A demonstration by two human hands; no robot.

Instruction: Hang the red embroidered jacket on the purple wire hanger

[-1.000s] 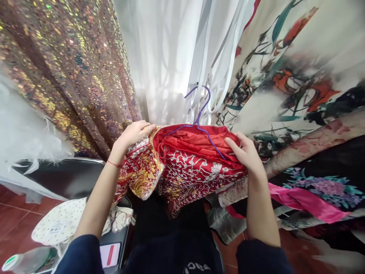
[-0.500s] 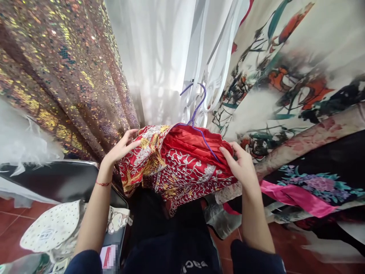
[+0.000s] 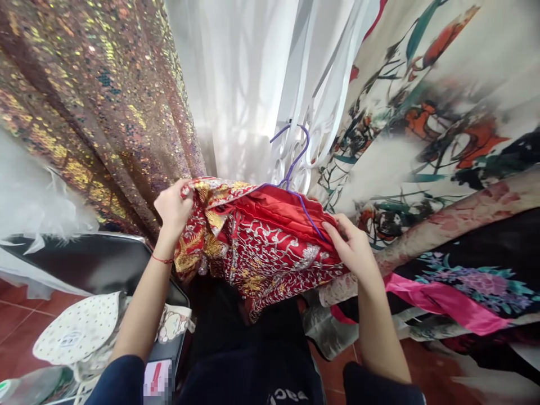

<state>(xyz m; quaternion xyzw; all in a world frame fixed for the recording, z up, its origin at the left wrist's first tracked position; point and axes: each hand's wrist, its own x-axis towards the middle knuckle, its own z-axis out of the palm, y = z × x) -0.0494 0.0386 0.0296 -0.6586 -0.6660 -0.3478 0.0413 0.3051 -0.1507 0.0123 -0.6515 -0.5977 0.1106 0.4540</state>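
A red garment [image 3: 261, 242] embroidered in gold and silver hangs bunched on a purple hanger [image 3: 295, 169] in front of me. My left hand [image 3: 172, 207] is closed in a fist on the garment's left edge, near its gold trim. My right hand [image 3: 352, 247] grips the garment's right side, fingers curled over the red cloth beside the hanger's wire arm. The garment's red lining shows at the top between my hands.
A brown sequin dress [image 3: 93, 101] hangs at the left, a white sheer curtain [image 3: 240, 84] behind, and floral printed garments [image 3: 430, 124] at the right. A black chair [image 3: 93, 264] with a dotted white cloth [image 3: 80, 332] stands at the lower left on a red tiled floor.
My left hand has closed from open fingers into a fist on the garment's left edge and lifted it. The garment's left flap now folds inward. My right hand keeps its hold.
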